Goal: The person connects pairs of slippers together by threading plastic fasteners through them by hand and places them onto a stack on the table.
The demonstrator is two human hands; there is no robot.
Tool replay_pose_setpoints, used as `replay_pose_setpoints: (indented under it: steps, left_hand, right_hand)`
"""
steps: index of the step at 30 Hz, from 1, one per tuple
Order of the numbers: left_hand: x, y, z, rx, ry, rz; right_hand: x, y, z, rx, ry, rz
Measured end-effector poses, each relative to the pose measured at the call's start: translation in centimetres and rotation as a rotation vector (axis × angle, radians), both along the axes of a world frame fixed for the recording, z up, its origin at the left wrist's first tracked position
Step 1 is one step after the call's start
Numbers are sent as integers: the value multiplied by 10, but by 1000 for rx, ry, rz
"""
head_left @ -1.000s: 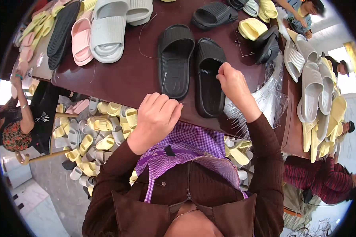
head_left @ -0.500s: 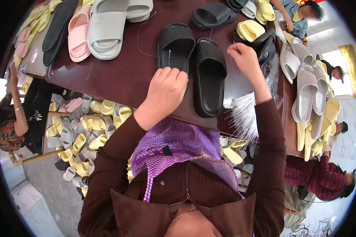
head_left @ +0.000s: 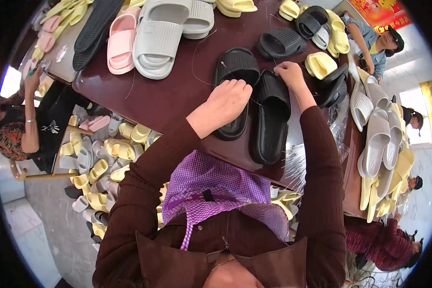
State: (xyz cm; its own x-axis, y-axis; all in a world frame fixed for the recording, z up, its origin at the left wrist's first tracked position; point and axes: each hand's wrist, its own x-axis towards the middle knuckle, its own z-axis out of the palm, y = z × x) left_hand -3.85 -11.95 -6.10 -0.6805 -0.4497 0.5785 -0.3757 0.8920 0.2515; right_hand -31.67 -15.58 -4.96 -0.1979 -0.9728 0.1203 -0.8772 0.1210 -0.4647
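At frame centre, the left hand (head_left: 231,98) rests curled on one black slipper (head_left: 235,72); the right hand (head_left: 289,74) pinches the top edge of the neighbouring black slipper (head_left: 272,120) on the dark table (head_left: 177,91).

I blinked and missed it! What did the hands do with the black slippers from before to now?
The left hand moved off the table edge onto the left black slipper. The right hand slid up to the top of the right black slipper. Both slippers stayed side by side on the brown table.
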Motion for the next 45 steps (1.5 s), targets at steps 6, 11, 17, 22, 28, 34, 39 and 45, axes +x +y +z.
replay_pose_setpoints:
  steps: [6,11,17,22,28,34,39,45]
  left_hand:
    - [13,12,17,202,93,-253]
    - [16,10,11,167,60,-202]
    - [2,5,7,-66,25,-138]
    - [-7,-5,-1,-171,17,-93]
    - [-12,-20,-2,-149,36,-12]
    - [-23,-28,-11,-110,79,0]
    - [-26,-30,-14,-80,68,4]
    - [-24,-30,-13,-43,81,13]
  right_hand:
    - [15,29,34,-59,-39,-24]
    - [14,42,46,34,-228,-55]
    - [10,45,38,122,-435,-37]
    - [11,53,39,168,-427,-92]
    - [18,56,55,273,-441,-134]
    - [16,37,45,145,-592,-65]
    - [38,13,42,16,-658,21]
    - [49,-23,30,-122,-410,246]
